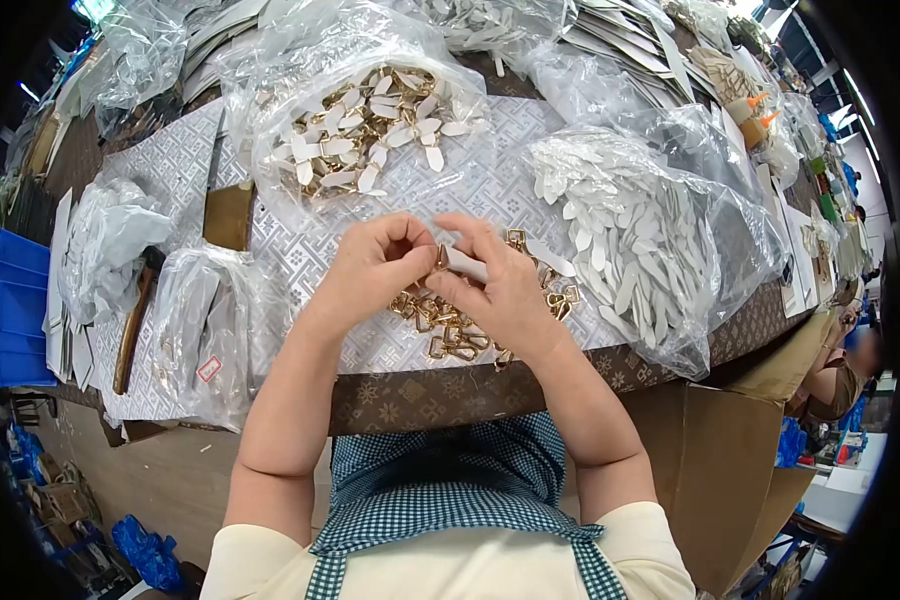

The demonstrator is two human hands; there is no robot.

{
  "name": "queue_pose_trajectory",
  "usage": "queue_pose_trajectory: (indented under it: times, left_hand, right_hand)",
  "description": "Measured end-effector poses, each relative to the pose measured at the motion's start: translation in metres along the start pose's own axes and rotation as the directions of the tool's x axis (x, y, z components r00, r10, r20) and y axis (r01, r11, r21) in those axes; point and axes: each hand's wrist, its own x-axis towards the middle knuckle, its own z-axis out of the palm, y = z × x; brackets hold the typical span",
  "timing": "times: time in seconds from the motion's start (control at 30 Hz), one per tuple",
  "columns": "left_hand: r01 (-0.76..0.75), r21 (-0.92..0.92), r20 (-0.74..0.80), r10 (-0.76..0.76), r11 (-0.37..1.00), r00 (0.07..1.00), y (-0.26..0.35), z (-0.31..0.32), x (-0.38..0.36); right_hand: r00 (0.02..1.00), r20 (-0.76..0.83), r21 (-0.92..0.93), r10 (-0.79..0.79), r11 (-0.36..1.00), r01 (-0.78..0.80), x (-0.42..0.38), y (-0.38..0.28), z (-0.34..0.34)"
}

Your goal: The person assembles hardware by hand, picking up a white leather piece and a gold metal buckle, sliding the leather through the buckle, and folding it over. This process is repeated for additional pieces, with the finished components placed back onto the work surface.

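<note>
My left hand (385,262) is closed in a pinch on a small gold metal ring (441,258), partly hidden by the fingertips. A white strap tab (467,265) runs from that ring into my right hand (505,292), whose thumb and fingers are closed around it. Under and beside my hands lies a pile of gold snap hooks (458,338). Another white tab (550,257) lies by a gold buckle (516,238) just past my right hand.
Beyond my hands, a clear bag (270,150) holds white tabs fitted with gold hardware. At right, another bag spills plain white tabs (630,235). A hammer (135,325) lies at left near crumpled plastic bags (115,240) and a blue bin (22,310). A cardboard box (715,450) stands at the table's front right.
</note>
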Motion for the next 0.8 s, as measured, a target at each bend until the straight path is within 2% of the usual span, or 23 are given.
queue_pose_trajectory:
  times: [0.07, 0.13, 0.27, 0.37, 0.47, 0.57, 0.67, 0.77, 0.8]
  left_hand:
    - [0.027, -0.052, 0.019, -0.026, 0.998, 0.999, 0.005, 0.001, -0.001]
    - [0.072, -0.146, 0.043, -0.066, 0.987, 0.997, 0.015, 0.006, -0.005]
    - [0.004, -0.106, 0.072, 0.004, 0.994, 0.997, 0.011, 0.001, -0.005]
    - [-0.014, -0.106, 0.083, 0.022, 0.994, 0.996, 0.01, 0.001, -0.004]
    - [0.014, -0.126, 0.076, -0.005, 0.992, 0.997, 0.011, 0.003, -0.005]
    - [0.009, -0.097, 0.07, -0.002, 0.995, 0.998, 0.003, 0.0, -0.002]
    - [0.015, -0.142, 0.041, -0.01, 0.99, 0.999, 0.007, 0.0, -0.003]
    - [0.022, -0.196, -0.03, -0.029, 0.98, 0.999, 0.012, 0.004, -0.002]
    - [0.015, -0.201, -0.068, -0.03, 0.979, 0.997, 0.012, 0.004, -0.001]
  right_hand:
    - [0.972, -0.084, -0.096, -0.22, 0.973, 0.212, 0.002, 0.015, 0.01]
    - [0.987, -0.09, -0.047, -0.135, 0.99, 0.131, -0.001, 0.012, 0.011]
    - [0.994, -0.107, 0.081, 0.017, 0.997, -0.009, -0.002, 0.005, 0.01]
    - [0.991, -0.09, 0.003, -0.102, 0.995, 0.102, 0.0, 0.007, 0.007]
    - [0.994, -0.105, 0.091, -0.025, 0.995, 0.035, 0.0, 0.008, 0.009]
    - [0.998, -0.01, -0.038, 0.064, 0.997, -0.064, -0.001, 0.001, -0.002]
    - [1.0, -0.023, 0.044, 0.017, 0.999, -0.016, 0.003, 0.003, 0.002]
    - [0.991, 0.074, 0.079, 0.112, 0.99, -0.117, 0.018, -0.004, -0.009]
    - [0.998, 0.047, 0.041, 0.043, 0.998, -0.044, 0.025, -0.003, -0.012]
